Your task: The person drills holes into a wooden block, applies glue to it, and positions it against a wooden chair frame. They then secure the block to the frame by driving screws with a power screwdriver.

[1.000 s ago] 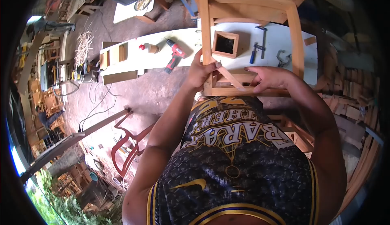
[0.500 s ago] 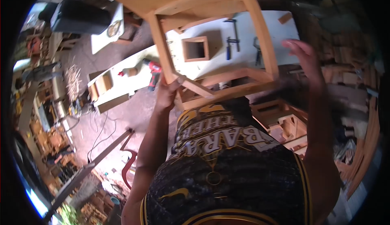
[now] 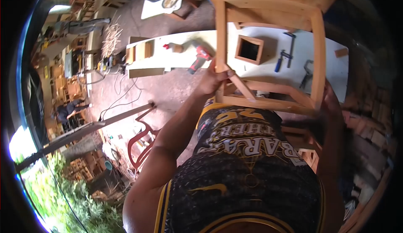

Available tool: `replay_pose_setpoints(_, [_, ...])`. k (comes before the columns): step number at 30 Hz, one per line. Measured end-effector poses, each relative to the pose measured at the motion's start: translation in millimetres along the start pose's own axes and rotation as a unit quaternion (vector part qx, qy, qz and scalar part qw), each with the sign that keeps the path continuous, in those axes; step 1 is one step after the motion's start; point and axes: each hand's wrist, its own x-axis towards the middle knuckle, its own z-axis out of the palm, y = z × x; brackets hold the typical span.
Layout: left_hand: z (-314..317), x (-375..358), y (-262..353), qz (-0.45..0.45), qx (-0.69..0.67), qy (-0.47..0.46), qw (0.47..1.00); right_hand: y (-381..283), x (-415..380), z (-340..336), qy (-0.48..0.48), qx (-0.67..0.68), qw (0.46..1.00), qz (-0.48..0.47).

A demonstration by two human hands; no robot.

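A light wooden chair frame [image 3: 270, 105] is held up in front of my chest, with a broad panel at its far end and slanted corner pieces near me. My left hand [image 3: 215, 81] is closed around its left post, the thumb beside a corner piece. At the right post, my right hand [image 3: 331, 97] grips the outer side; its fingers are partly hidden and a little blurred. Through the frame's opening I see a white worktable [image 3: 277, 74] bearing a small square wooden frame [image 3: 261, 50] and a bar clamp [image 3: 286, 53].
A red and black cordless drill [image 3: 200, 59] lies on the table's left part. A locking clamp [image 3: 307, 74] sits on the right. Cables [image 3: 121, 91] cross the floor, and a long beam [image 3: 100, 124] spans the left. Another person [image 3: 70, 110] is far left.
My right hand has come in from the air to the frame's right post. The frame and my left hand have shifted right in view as the camera turned left.
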Motion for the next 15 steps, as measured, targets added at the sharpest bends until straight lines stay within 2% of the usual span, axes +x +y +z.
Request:
replay_pose_setpoints(2, [7,1,2,0.026,-0.031,0.013,0.999,12,-5,1,-0.166,0.026,0.985,0.028])
replay_pose_setpoints(4, [-2,-4,1,0.006,-0.034,0.002,0.999,11,-13,12,-0.163,-0.007,0.987,0.014])
replay_pose_setpoints(5, [-2,-2,-3,-0.016,-0.037,-0.01,0.999,9,-26,12,-0.158,-0.039,0.987,0.005])
replay_pose_setpoints(7, [-6,2,-4,-0.016,0.006,-0.036,0.999,29,-33,-5,-0.039,-0.073,0.993,0.086])
replay_pose_setpoints(8, [-15,5,-13,-0.025,-0.016,-0.025,0.999,40,-29,-11,-0.041,-0.074,0.991,0.105])
replay_pose_setpoints(9, [-20,8,-23,-0.038,-0.035,-0.01,0.999,44,-44,-6,0.019,-0.062,0.993,0.102])
replay_pose_setpoints(10, [-14,9,-21,-0.037,-0.029,-0.006,0.999,45,-57,5,0.037,0.068,0.997,0.023])
replay_pose_setpoints(11, [-8,11,-15,-0.031,-0.023,0.007,0.999,49,-65,21,0.045,0.19,0.979,-0.067])
replay_pose_setpoints(13, [-4,15,-13,-0.018,-0.074,-0.036,0.996,60,-70,56,0.043,0.148,0.976,-0.153])
replay_pose_setpoints(14, [4,10,-7,-0.035,-0.059,-0.01,0.998,72,-71,67,0.063,0.151,0.973,-0.161])
replay_pose_setpoints(15, [0,10,-11,-0.041,-0.053,-0.021,0.998,84,-67,80,0.148,0.127,0.96,-0.2])
